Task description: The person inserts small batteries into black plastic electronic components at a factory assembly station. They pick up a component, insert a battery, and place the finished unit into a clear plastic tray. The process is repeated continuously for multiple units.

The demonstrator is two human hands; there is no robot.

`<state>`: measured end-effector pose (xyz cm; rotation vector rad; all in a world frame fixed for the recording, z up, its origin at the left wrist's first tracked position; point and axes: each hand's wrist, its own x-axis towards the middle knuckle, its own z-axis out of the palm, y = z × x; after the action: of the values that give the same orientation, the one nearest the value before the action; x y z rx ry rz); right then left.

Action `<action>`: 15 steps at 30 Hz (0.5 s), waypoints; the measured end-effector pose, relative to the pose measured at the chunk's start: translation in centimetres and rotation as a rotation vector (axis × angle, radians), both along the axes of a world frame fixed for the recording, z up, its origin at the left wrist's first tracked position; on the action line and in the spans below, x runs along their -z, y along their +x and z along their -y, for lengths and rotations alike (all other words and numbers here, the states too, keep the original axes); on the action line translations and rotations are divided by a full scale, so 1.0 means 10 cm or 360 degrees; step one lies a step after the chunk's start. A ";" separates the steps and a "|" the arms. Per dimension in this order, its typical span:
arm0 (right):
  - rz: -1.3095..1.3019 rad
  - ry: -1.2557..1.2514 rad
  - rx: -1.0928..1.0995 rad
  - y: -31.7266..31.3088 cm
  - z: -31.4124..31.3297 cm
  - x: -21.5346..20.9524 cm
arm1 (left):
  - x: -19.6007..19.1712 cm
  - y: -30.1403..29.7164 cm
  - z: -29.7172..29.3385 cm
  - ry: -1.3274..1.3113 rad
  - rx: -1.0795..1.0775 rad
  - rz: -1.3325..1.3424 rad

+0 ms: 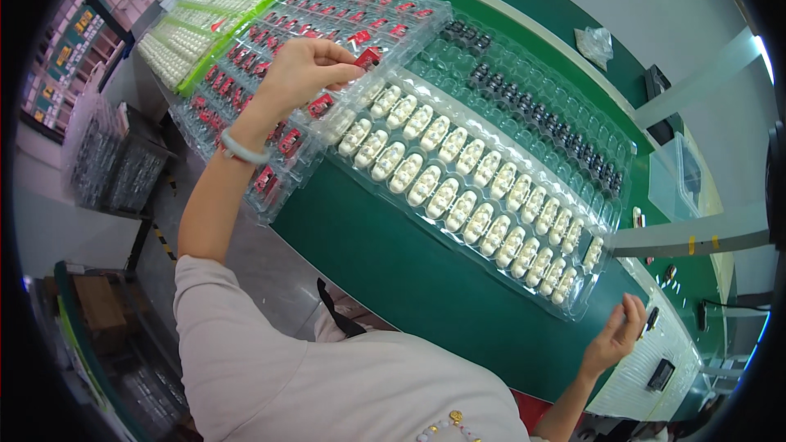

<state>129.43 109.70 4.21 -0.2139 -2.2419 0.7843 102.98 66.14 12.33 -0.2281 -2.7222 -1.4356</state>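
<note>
upper centre: our left hand [303, 69] pinches a red part [368, 56] over the clear tray [246, 115]; lower right: our right hand [616, 340] open, empty.

The left hand [299, 74] covers part of the red-part tray [327, 41] beneath it.

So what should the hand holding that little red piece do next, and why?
Probably lower the small red part pinched in the left hand towards the clear plastic tray of cream-white oval pieces just below it. The hand hovers right at that tray's near end. The right hand holds nothing.
</note>
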 end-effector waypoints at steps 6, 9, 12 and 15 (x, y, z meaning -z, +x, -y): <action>-0.0084 -0.0309 -0.0999 -0.33 0.74 0.11 | 0.40 1.10 -0.93 0.1665 0.0936 0.1605; -0.0165 -0.0465 -0.1314 -0.44 0.98 0.09 | 0.78 1.42 -1.40 0.2044 0.1198 0.2097; -0.0179 -0.0552 -0.1335 -0.44 0.99 0.09 | 0.99 1.58 -1.68 0.2286 0.1339 0.2369; -0.0217 -0.0787 -0.1283 -0.42 0.95 0.12 | 1.03 1.62 -1.80 0.2234 0.1413 0.2497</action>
<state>125.28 100.21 2.99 0.5375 -1.9392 1.7124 119.18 84.19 2.06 -0.2230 -0.5989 -4.5447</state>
